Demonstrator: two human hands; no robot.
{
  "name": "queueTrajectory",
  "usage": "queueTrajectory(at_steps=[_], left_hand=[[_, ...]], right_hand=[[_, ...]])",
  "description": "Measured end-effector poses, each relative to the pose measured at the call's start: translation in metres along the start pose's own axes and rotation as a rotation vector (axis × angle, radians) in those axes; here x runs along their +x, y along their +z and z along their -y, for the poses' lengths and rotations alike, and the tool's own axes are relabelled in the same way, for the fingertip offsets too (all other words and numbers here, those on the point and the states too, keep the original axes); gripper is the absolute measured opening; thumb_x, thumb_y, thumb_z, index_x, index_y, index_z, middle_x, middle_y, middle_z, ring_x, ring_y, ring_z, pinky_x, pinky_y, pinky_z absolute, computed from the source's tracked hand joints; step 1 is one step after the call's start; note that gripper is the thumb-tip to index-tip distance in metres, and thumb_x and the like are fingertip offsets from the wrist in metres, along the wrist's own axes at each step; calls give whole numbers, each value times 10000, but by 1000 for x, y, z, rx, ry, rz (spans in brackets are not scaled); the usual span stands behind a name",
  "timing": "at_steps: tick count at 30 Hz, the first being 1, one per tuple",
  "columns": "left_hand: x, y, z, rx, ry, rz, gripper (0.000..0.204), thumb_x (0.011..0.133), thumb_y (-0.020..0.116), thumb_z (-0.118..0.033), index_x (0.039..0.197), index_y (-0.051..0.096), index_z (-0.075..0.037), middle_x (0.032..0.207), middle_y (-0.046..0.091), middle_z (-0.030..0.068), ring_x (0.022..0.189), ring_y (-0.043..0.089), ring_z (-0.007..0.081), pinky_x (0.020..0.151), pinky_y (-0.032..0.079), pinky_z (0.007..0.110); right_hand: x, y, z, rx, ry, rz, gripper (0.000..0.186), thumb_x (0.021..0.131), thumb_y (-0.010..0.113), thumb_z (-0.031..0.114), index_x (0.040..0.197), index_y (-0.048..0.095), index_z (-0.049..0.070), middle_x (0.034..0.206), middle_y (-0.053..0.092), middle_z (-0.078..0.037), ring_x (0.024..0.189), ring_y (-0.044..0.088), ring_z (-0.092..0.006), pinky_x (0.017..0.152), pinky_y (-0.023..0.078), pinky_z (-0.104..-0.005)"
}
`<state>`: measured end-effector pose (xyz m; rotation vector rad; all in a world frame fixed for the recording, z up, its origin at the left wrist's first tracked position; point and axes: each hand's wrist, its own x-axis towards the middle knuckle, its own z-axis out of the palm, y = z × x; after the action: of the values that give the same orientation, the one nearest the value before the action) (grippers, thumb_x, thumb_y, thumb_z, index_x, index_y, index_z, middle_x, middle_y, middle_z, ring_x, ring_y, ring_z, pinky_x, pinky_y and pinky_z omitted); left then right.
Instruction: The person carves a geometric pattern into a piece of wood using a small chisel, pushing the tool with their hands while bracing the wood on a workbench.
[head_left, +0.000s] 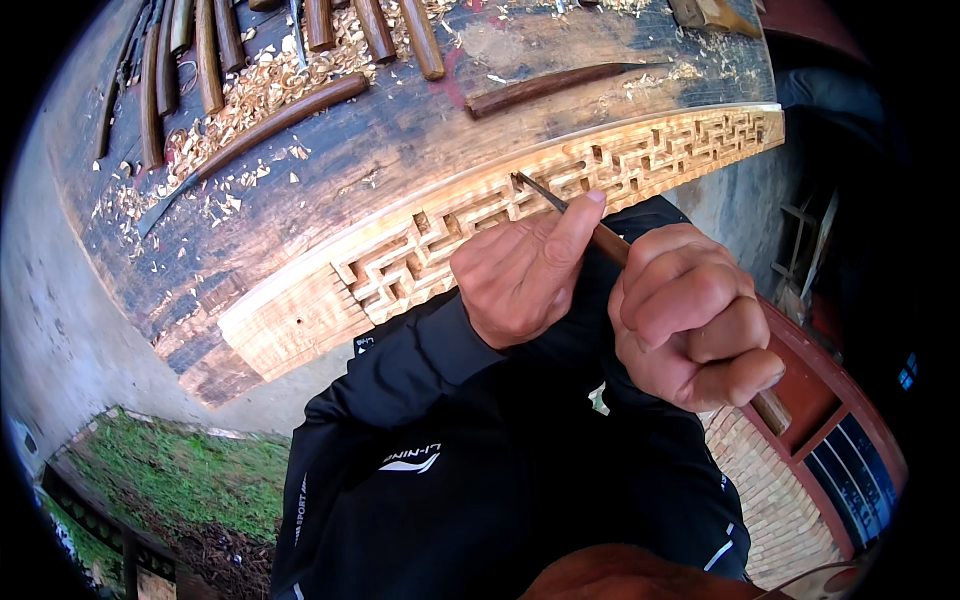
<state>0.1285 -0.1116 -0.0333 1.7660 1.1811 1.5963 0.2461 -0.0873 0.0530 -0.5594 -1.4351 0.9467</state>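
Observation:
A long pale wooden board (290, 318) lies along the near edge of the workbench, its face carved with a stepped, maze-like pattern of grooves. My right hand (690, 320) is wrapped round the wooden handle of a carving chisel (612, 243), whose butt end sticks out below the fingers. The thin dark blade slants up to the left, and its tip meets a recess near the board's upper border. My left hand (520, 275) rests against the carved face with fingers curled and the thumb pressed along the chisel near its blade.
On the dark, worn workbench (400, 140) lie several wooden-handled carving tools, including a long chisel (270, 125) at left and another (550, 88) behind the board. Curled wood shavings (260, 95) are heaped among them. A reddish-brown frame (800, 375) stands low at right.

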Motion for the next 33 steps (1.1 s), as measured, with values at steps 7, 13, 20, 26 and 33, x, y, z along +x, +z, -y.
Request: queueTrajectory(at_steps=[7, 13, 20, 26, 33], left_hand=[[-8, 8, 7, 30, 64, -35, 648, 696, 742, 119, 1338, 732, 28, 932, 793, 153, 702, 754, 239, 600, 567, 320], [-11, 1, 9, -56, 60, -63, 510, 744, 733, 157, 1243, 736, 56, 875, 777, 143, 680, 759, 244, 585, 575, 324], [-13, 5, 8, -122, 88, -24, 497, 740, 767, 158, 1227, 730, 64, 786, 729, 110, 663, 750, 243, 578, 578, 330], [-12, 0, 6, -82, 76, 11, 517, 789, 696, 178, 1291, 663, 58, 942, 793, 142, 721, 785, 253, 620, 609, 332], [-11, 0, 4, -66, 14, -6, 498, 814, 661, 198, 1286, 650, 39, 996, 830, 164, 725, 799, 259, 622, 621, 327]], right_hand=[[-6, 0, -1, 52, -30, -51, 560, 1188, 407, 397, 739, 425, 63, 607, 586, -113, 386, 387, -144, 361, 308, -307], [8, -3, 1, 127, -71, 193, 576, 1144, 533, 461, 755, 464, 41, 628, 599, -108, 421, 483, -166, 396, 425, -326], [-4, -1, 14, 68, -86, 65, 623, 1128, 521, 559, 774, 463, 50, 690, 639, -121, 406, 514, -161, 361, 370, -299], [3, 0, 13, 61, -100, 128, 675, 1112, 524, 602, 732, 460, 49, 731, 675, -154, 397, 514, -169, 364, 374, -305], [14, 0, 11, -42, -36, 220, 657, 1112, 453, 651, 727, 396, 122, 617, 641, -69, 372, 510, -141, 376, 394, -274]])
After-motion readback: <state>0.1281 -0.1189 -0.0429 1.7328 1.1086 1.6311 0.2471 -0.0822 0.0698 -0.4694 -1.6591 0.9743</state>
